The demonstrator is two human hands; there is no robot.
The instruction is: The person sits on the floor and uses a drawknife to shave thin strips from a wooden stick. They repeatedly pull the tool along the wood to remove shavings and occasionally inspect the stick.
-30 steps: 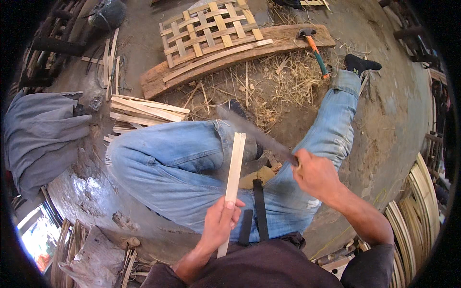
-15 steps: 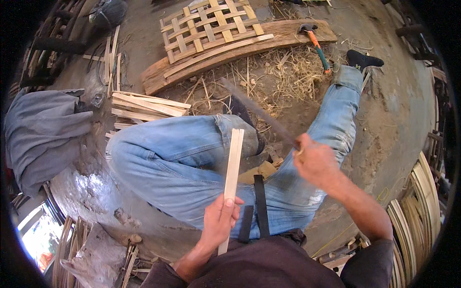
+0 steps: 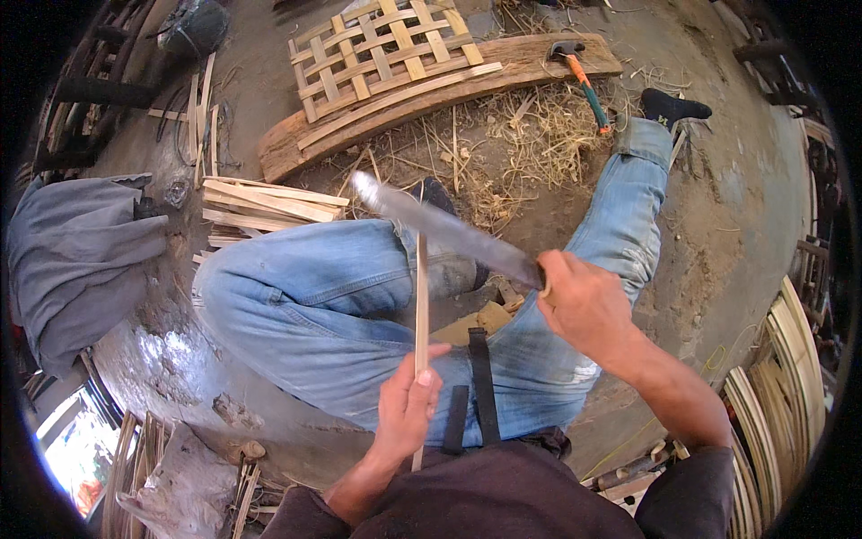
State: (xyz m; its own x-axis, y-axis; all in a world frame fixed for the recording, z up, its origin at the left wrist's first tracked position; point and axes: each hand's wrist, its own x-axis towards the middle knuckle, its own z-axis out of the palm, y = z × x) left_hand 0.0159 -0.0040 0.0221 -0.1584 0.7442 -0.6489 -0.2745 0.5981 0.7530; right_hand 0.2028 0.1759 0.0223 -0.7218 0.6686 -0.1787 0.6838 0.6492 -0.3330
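My left hand grips a pale wooden strip near its lower part, holding it upright with its narrow edge toward me. In my right hand is the handle of a long-bladed knife, wrapped by my fingers. Its broad blade, somewhat blurred, points to the far left and crosses the strip's top end; whether it touches the wood I cannot tell. Both hands are above my lap, over blue jeans.
A woven slat panel rests on a thick wooden plank. An orange-and-green-handled hammer lies across the plank beside shavings. Cut strips are piled beyond my left knee; grey cloth is at left, long slats at right.
The strip has turned from its flat face to its narrow edge. My right hand has moved slightly left, bringing the knife blade across the strip's top with its broad side showing.
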